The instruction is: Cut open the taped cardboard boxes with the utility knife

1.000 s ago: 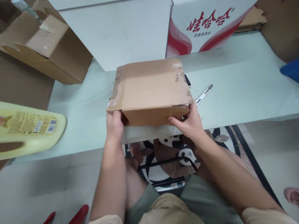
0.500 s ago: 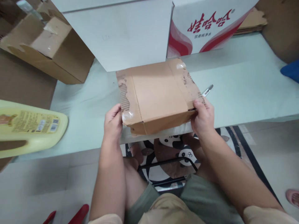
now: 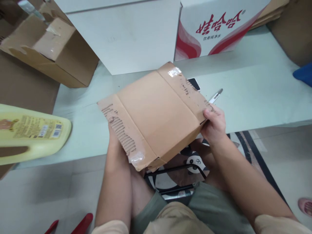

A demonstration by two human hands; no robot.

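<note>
A brown cardboard box (image 3: pixel 156 107) with torn, taped end flaps is held tilted over the table's front edge. My right hand (image 3: pixel 214 123) grips its right corner, thumb on top and fingers curled beneath. Only the wrist side of my left hand (image 3: pixel 114 141) shows at the box's left; the fingers are hidden under the torn flap. Just beyond my right hand lies a slim silver-and-white tool, perhaps a utility knife (image 3: pixel 216 96). A dark device with a white edge (image 3: pixel 194 84) pokes out from behind the box.
Along the back of the pale green table (image 3: pixel 255 91) stand a white box (image 3: pixel 136 39) and a white-and-red carton (image 3: pixel 214 32). On the left are an open cardboard box (image 3: pixel 73 55) and a yellow bottle (image 3: pixel 48 139). A blue object (image 3: pixel 303 74) sits far right.
The box has turned, its left end swinging toward me and down. My left hand has slipped from the near left corner to behind the flap. The dark device has come into view.
</note>
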